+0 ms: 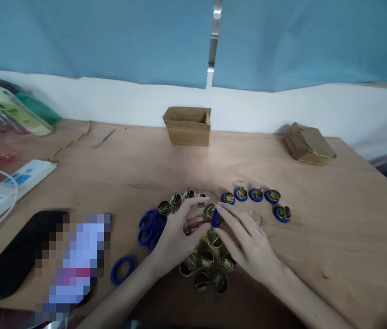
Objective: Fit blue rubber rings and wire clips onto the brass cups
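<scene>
From my distant place I see my right grip (pixel 248 236) pinching a blue ring (pixel 215 219) by its edge, while my left grip (pixel 181 230) holds a round brass-coloured piece (pixel 209 212) just beside it, over the surface (pixel 334 237). Below lie more metal pieces (pixel 207 259); to the left, loose blue rings (pixel 150 228). Beyond the right grip, five ringed pieces (pixel 256 194) make a curve, and farther back stands an open cardboard box (pixel 189 136)

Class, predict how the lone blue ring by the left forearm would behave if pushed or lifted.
The blue ring would probably slide rather than roll when pushed, since it lies flat on the table. Stood on edge, its round outline might let it roll. It is likely light, being a narrow band around an open middle.
</scene>
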The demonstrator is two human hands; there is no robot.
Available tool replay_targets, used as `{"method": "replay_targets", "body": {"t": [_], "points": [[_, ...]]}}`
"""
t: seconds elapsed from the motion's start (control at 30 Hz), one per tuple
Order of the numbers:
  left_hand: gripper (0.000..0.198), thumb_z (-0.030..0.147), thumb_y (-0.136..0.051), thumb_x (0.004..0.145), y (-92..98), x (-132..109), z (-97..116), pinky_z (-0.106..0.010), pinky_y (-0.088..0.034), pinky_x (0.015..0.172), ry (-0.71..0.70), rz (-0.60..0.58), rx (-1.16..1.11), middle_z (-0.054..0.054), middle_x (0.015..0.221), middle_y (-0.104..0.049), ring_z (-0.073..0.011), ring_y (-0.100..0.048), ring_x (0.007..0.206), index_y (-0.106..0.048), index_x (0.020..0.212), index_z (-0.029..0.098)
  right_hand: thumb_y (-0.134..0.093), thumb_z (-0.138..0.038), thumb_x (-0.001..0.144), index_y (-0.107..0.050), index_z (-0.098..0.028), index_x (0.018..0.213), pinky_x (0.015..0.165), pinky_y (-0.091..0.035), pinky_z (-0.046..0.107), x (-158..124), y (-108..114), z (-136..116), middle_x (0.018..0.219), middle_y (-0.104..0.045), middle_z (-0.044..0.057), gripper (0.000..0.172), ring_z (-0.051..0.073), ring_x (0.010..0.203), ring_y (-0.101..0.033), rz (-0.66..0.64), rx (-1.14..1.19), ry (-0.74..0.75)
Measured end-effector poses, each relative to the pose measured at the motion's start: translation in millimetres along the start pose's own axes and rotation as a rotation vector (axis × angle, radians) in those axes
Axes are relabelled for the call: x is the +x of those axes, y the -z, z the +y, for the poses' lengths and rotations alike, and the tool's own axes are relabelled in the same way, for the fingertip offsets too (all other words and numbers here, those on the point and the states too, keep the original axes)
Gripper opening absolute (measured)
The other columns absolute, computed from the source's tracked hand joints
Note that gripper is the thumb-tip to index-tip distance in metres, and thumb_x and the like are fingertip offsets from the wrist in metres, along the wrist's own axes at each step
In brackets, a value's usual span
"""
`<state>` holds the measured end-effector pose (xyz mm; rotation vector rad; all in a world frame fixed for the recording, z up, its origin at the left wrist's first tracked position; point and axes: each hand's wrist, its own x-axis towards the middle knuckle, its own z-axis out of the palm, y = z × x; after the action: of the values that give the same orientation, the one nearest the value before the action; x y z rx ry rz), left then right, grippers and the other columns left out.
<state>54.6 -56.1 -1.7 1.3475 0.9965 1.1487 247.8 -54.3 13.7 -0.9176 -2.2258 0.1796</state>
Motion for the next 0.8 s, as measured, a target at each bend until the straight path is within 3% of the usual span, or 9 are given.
{"method": "replay_targets", "body": {"t": [0.17, 0.37, 0.53, 0.73, 0.8], "points": [[0.037, 0.014, -0.063, 0.092, -1.5, 0.1, 2.4, -0.040, -0.060, 0.103, -0.017, -0.046, -0.041, -0.012, 0.127, -0.073, -0.0238, -0.072, 0.117, -0.057, 0.127, 0.021, -0.058, -0.011, 0.099, -0.039, -0.017, 0.156, 0.103, -0.058, 0.047, -3.3, -4.2, 2.9, 0.138, -0.063, 0.017, 0.060, 0.027, 0.128, -0.062, -0.019, -0.032, 0.020], [0.035, 0.016, -0.061, 0.094, 1.5, -1.7, 9.6, -0.039, -0.060, 0.101, 0.030, -0.140, -0.155, -0.015, 0.129, -0.072, -0.0253, -0.069, 0.122, -0.059, 0.129, 0.019, -0.061, -0.010, 0.098, -0.035, -0.023, 0.158, 0.106, -0.057, 0.047, -5.9, -5.2, 8.5, 0.143, -0.062, 0.013, 0.067, 0.026, 0.134, -0.058, 0.007, 0.032, 0.009], [0.030, 0.019, -0.062, 0.094, 3.3, -0.2, 7.9, -0.038, -0.061, 0.098, 0.060, -0.138, -0.167, -0.014, 0.123, -0.076, -0.0244, -0.072, 0.116, -0.063, 0.125, 0.019, -0.065, -0.014, 0.096, -0.037, -0.028, 0.157, 0.109, -0.054, 0.053, -5.1, -7.8, 10.5, 0.145, -0.061, 0.010, 0.068, 0.027, 0.137, -0.055, -0.008, 0.098, -0.022], [0.028, 0.019, -0.061, 0.095, 5.4, 0.9, 10.5, -0.036, -0.062, 0.094, 0.083, -0.138, -0.184, -0.012, 0.121, -0.076, -0.0230, -0.074, 0.112, -0.065, 0.122, 0.020, -0.059, -0.024, 0.098, -0.037, -0.025, 0.155, 0.112, -0.050, 0.051, -4.1, 3.8, 9.7, 0.154, -0.051, 0.012, 0.061, 0.027, 0.140, -0.051, -0.109, 0.416, -0.145], [0.027, 0.018, -0.062, 0.094, 6.6, 0.9, 11.6, -0.037, -0.062, 0.095, 0.081, -0.121, -0.186, -0.012, 0.121, -0.076, -0.0232, -0.075, 0.111, -0.066, 0.121, 0.021, -0.049, -0.028, 0.102, -0.041, -0.025, 0.152, 0.109, -0.051, 0.049, -3.9, 7.9, 8.8, 0.151, -0.053, 0.012, 0.051, 0.027, 0.138, -0.053, -0.102, 0.488, -0.223]]}}
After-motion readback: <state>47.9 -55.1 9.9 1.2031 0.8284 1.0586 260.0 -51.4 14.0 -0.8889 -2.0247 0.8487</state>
